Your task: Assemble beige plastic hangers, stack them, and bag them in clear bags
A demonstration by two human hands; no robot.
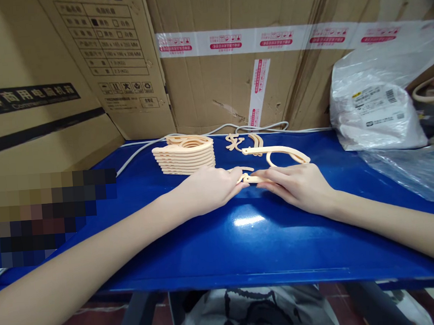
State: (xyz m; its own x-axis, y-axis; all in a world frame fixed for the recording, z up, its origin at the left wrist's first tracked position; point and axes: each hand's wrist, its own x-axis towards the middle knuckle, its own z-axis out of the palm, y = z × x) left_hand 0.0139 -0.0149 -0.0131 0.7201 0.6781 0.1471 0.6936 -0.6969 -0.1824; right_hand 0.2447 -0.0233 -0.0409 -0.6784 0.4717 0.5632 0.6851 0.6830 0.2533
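Above the blue surface, a small curved piece is pinched by the left hand, a cream bar by the right hand, grips set close, presumably for control.

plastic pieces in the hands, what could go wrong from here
The small plastic pieces are pinched by the left hand and right hand, so they could slip. The stack stands just behind the left hand and might topple if knocked. The loose hooks lie near the white cable; a tug on it might scatter them.
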